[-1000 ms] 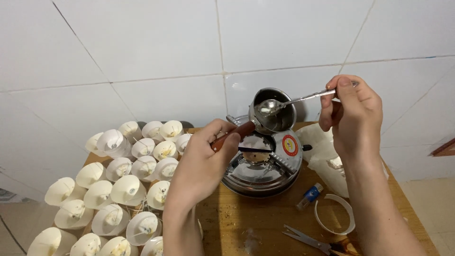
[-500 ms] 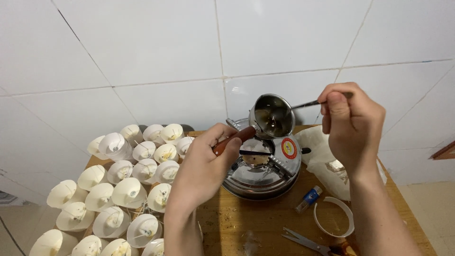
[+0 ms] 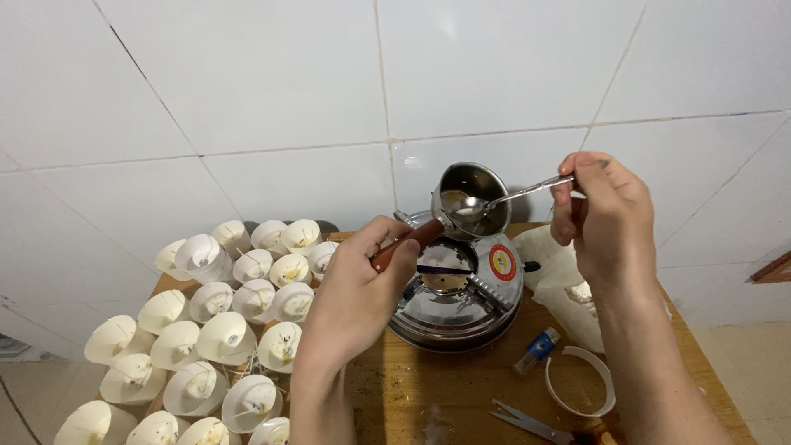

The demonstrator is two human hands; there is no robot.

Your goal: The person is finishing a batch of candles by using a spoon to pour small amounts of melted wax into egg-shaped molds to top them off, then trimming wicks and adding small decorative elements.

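1. Far left: a dense cluster of white paper cones (image 3: 222, 334) stands on the wooden table (image 3: 428, 387), open ends up. Several show a small wick-like insert inside. They are packed touching one another, which keeps them upright and within reach of the left arm.

2. Left of centre: the left hand (image 3: 358, 288) has its fingers clamped around the reddish-brown handle (image 3: 404, 240) of a small metal pot (image 3: 470, 191). The grip sits at the far end of the handle, judged to keep the fingers away from the heated bowl.

3. Centre: the pot is lifted clear of the round metal stove (image 3: 457, 288) and held above its rear edge, tipped so the open mouth faces the person. The tilt appears to gather the contents in the lower side, where the spoon can reach them. The burner opening directly below is uncovered.

4. Right of centre: a metal spoon (image 3: 482, 203) has its bowl inside the pot's mouth, its shaft running up and right. The right hand (image 3: 606, 218) holds the shaft's end pinched between thumb and closed fingers, a light grip suited to scooping or stirring.

5. Right: a crumpled white bag (image 3: 560, 276) lies just beside the stove, partly behind the right forearm.

6. Lower right: a small blue-and-white tube (image 3: 537, 346), a white plastic ring (image 3: 581, 381) and scissors (image 3: 535, 424) lie apart on the table, none touched.
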